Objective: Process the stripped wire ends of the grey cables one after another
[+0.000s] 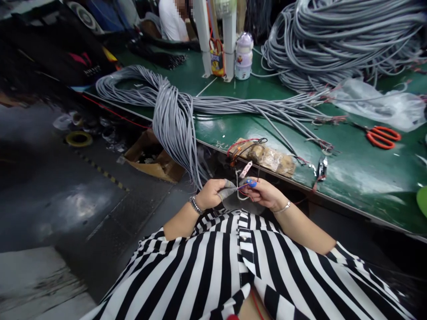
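Observation:
My left hand (211, 194) is closed in a pinch on the end of a thin cable (242, 197), with grey coverings on its thumb and finger. Close to it on the right, my right hand (267, 194) pinches thin coloured wires of that cable. A small bright blue piece (251, 182) shows at its fingertips; its kind is not clear. Both hands are in front of my striped shirt, just off the bench edge. Right above them, a pale pink strip with holes (246, 169) hangs by the wooden block (271, 161).
The green bench (227, 129) carries a long grey cable bundle (173, 106) drooping over its edge, and a large cable coil (333, 40). Orange-handled scissors (382, 136), small cutters (322, 168) and a plastic bag (380, 104) lie at right. A cardboard box (155, 162) stands below. Another person (173, 20) is behind.

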A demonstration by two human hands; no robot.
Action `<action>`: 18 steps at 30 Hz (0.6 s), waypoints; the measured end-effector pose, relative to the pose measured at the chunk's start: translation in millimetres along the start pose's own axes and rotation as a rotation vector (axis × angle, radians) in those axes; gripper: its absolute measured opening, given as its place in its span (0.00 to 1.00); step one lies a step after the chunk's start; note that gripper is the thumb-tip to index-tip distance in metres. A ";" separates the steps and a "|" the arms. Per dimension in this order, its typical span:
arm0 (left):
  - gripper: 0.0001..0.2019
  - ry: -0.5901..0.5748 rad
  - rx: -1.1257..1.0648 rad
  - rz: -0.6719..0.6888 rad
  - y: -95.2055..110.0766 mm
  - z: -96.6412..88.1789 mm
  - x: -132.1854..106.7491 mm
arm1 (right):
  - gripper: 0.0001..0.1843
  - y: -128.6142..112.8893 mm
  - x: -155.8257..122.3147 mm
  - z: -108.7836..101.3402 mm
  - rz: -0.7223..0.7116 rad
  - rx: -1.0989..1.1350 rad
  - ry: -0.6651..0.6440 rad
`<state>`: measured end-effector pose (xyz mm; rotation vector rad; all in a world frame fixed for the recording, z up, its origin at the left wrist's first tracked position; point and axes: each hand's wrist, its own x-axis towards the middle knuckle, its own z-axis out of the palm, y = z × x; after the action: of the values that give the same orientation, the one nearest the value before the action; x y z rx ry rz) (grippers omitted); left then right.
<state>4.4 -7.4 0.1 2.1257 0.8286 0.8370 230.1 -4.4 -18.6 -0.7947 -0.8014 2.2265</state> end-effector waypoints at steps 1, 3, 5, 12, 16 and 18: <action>0.12 -0.038 0.018 -0.005 0.0 -0.6 2.0 | 0.23 0.2 0.2 1.5 0.014 -0.017 -0.002; 0.11 -0.115 0.066 -0.008 -0.1 0.0 3.9 | 0.26 1.9 0.5 3.7 0.048 -0.070 -0.003; 0.10 -0.170 0.120 0.000 -0.2 2.5 3.0 | 0.26 4.8 0.1 5.4 0.051 -0.151 0.016; 0.10 -0.240 0.088 0.010 2.3 3.4 -11.9 | 0.17 17.4 -2.9 20.4 -0.076 -0.285 0.228; 0.13 -0.236 -0.089 -0.023 8.4 -8.0 -22.2 | 0.18 16.2 4.4 22.3 -0.224 -0.216 0.479; 0.14 -0.197 -0.154 -0.028 12.0 -13.8 -27.2 | 0.21 11.9 7.6 15.8 -0.256 -0.150 0.571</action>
<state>-18.4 -29.4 8.6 2.0173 0.6681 0.6435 210.1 -11.3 -19.4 -1.2469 -0.7360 1.6064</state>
